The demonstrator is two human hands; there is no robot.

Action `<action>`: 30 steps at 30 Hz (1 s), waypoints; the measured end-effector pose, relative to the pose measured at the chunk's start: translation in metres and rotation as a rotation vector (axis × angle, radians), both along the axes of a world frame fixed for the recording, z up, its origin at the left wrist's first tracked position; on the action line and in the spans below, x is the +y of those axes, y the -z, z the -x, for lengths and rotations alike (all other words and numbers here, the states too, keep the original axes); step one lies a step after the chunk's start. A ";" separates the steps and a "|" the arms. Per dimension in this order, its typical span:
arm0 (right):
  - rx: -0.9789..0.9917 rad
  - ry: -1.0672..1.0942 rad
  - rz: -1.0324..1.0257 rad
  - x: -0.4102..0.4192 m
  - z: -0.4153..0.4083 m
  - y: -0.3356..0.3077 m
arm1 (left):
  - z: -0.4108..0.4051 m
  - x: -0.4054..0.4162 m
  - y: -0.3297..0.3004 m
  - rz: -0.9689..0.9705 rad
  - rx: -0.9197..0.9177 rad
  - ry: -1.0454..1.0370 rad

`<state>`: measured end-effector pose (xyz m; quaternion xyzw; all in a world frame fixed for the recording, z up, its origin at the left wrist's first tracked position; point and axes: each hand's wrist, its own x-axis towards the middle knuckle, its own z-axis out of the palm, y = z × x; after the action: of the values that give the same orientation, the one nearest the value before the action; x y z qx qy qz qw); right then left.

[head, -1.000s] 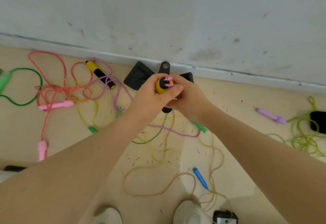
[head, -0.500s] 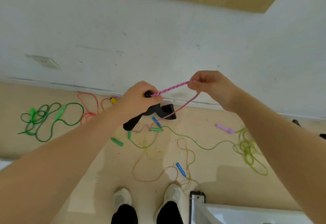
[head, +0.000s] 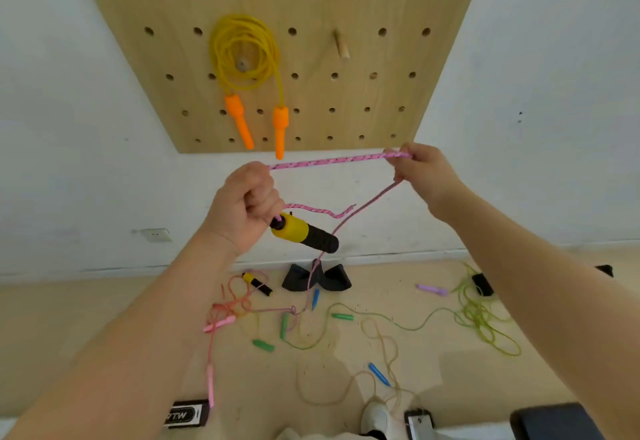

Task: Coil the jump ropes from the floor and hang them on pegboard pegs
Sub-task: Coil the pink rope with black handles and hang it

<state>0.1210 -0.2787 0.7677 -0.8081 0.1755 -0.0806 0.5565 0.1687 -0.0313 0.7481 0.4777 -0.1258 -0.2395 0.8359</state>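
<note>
One jump rope is done so far: the yellow rope with orange handles point(head: 242, 48) hangs coiled over a peg on the wooden pegboard point(head: 311, 3), above and beyond our hands, and just to its right a bare wooden peg point(head: 341, 45) stands free. We judge ourselves early in the second rope. Our left hand point(head: 242, 209) is a closed fist around the pink braided rope point(head: 329, 161), with the yellow-and-black handle point(head: 303, 233) sticking out below and to the right of the fist. Our right hand point(head: 420, 171) pinches the same rope between curled fingers, well apart from the left, so that one stretch runs taut between the two grips. From the right-hand pinch the rope drops down and back toward the left, past the handle, to the floor far below our hands, where its other yellow-and-black handle point(head: 258, 283) lies near a black folded object point(head: 317, 278) at the wall. A short slack bend of pink rope hangs just right of the left fist. So hardly more than one loop is gathered, and most of this rope is not yet coiled. Left on the floor under our grips we see a thin pink rope with pink handles point(head: 214, 327), green rope point(head: 388, 322) with green handles, a tan rope with blue handles point(head: 379, 374), and a tangled lime-green rope with a purple handle point(head: 485, 318) below the right forearm. All are uncoiled, so we reckon the greater part of the task remains.
</note>
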 end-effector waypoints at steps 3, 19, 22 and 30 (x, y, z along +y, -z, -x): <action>-0.002 0.353 -0.458 -0.007 0.017 -0.008 | 0.001 0.026 -0.014 0.133 0.050 -0.040; 0.342 -0.817 0.743 0.066 0.050 -0.030 | 0.052 -0.046 -0.027 -0.459 -0.118 0.167; -0.010 -0.502 0.685 0.035 0.050 -0.051 | 0.061 -0.066 -0.032 -0.626 -0.198 0.216; -0.066 -0.599 0.388 -0.029 0.063 -0.058 | 0.066 -0.103 -0.051 -0.429 0.044 0.439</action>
<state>0.0578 -0.3077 0.8259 -0.9113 -0.1060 0.0281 0.3969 0.1026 -0.1343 0.7987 0.5993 -0.1543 -0.4460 0.6466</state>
